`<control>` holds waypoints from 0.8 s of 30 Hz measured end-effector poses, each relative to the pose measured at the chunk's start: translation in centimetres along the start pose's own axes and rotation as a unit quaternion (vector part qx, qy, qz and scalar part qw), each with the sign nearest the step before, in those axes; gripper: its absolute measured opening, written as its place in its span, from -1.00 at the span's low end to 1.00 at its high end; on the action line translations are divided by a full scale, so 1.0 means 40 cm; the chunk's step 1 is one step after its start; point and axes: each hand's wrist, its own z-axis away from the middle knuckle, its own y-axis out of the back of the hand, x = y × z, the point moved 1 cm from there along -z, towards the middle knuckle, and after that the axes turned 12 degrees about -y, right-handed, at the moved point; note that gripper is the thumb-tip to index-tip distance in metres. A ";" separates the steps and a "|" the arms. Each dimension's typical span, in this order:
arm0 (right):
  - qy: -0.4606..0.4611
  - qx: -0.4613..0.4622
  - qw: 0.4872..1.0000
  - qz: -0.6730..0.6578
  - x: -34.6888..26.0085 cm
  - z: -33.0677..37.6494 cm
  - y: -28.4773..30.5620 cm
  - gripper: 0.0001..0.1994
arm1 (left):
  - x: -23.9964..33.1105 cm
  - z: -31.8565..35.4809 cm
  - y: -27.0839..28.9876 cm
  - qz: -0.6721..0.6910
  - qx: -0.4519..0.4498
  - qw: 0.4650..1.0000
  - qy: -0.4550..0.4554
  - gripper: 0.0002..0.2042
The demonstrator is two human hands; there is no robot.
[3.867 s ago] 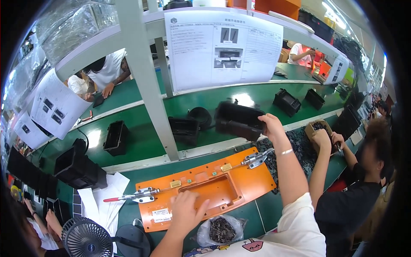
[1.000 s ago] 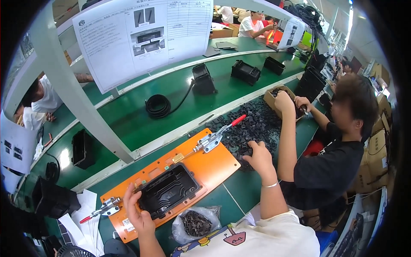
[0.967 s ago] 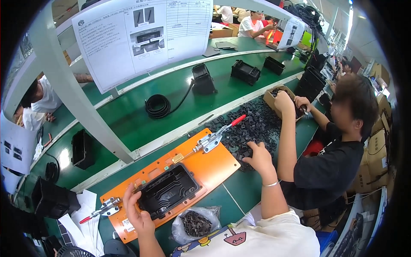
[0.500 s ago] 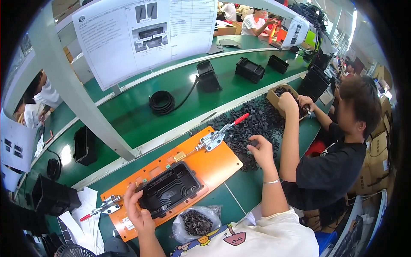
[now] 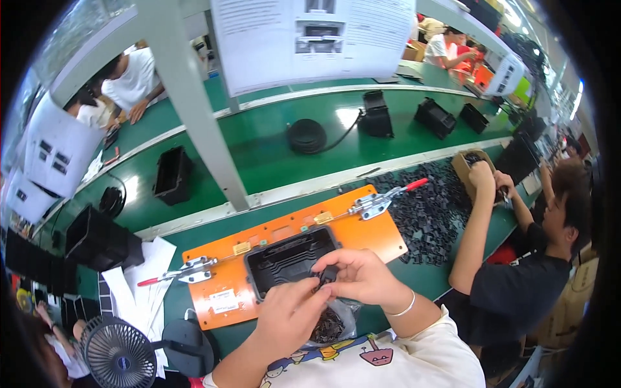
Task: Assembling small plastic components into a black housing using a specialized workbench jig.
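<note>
Both hands meet over the near edge of a black plastic box [image 5: 284, 258] seated in an orange fixture board [image 5: 381, 226]. A small black plastic part [image 5: 328, 274] is pinched between the fingertips of my right hand [image 5: 365, 279]. My left hand [image 5: 290, 313] is closed on the same part from the other side. Its exact shape is partly covered by fingers. Two toggle clamps, a left one [image 5: 197, 269] and a right one [image 5: 374, 205], are mounted on the board. Under my hands, a clear bag [image 5: 330, 326] of small dark pieces is partly hidden.
Many loose black parts [image 5: 430, 216] lie to the right, where a co-worker [image 5: 517, 258] reaches into a cardboard box [image 5: 462, 169]. Behind runs a green conveyor [image 5: 259, 155] with black housings and a coiled cable [image 5: 306, 136]. A fan [image 5: 119, 352] and papers [image 5: 145, 278] are at left.
My right hand has come left from the parts pile with the small black part. My left hand has left the box's left side to meet it. The view has turned left.
</note>
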 end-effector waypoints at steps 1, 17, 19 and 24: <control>-0.019 -0.013 0.998 -0.062 0.005 -0.012 -0.019 -0.68 | -0.013 0.012 -0.007 -0.027 -0.001 0.999 -0.031 -0.59; 0.049 0.022 0.999 0.004 0.048 -0.018 -0.045 -0.85 | -0.052 0.098 0.012 0.594 0.108 0.780 0.167 -0.88; 0.040 0.015 0.995 0.089 0.060 -0.013 -0.048 -0.87 | -0.050 0.094 0.004 0.586 0.097 0.787 0.169 -0.89; 0.032 -0.027 0.995 -0.092 0.089 -0.027 -0.053 -0.86 | -0.055 0.120 -0.032 0.603 0.156 0.760 0.188 -0.88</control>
